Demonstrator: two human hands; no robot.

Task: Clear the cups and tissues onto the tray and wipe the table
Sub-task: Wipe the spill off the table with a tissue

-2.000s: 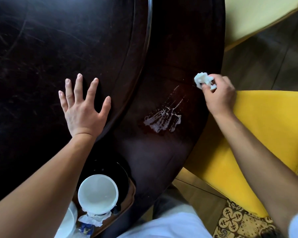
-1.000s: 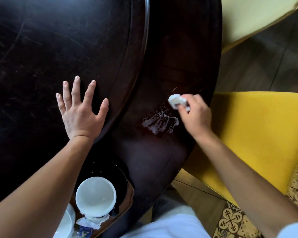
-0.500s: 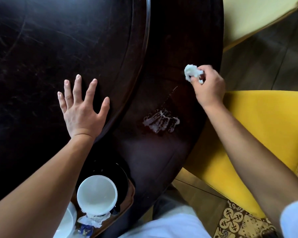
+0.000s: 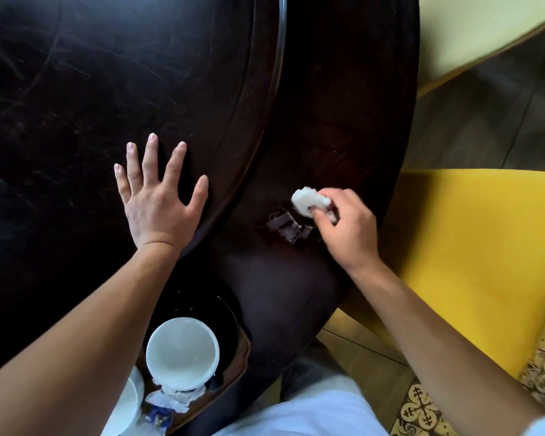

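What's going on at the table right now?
A person is wiping a dark round table. The right hand pinches a wadded white tissue at the edge of a wet smear. The left hand lies flat, fingers spread, on the raised centre. White cups and crumpled tissues already sit on the tray.
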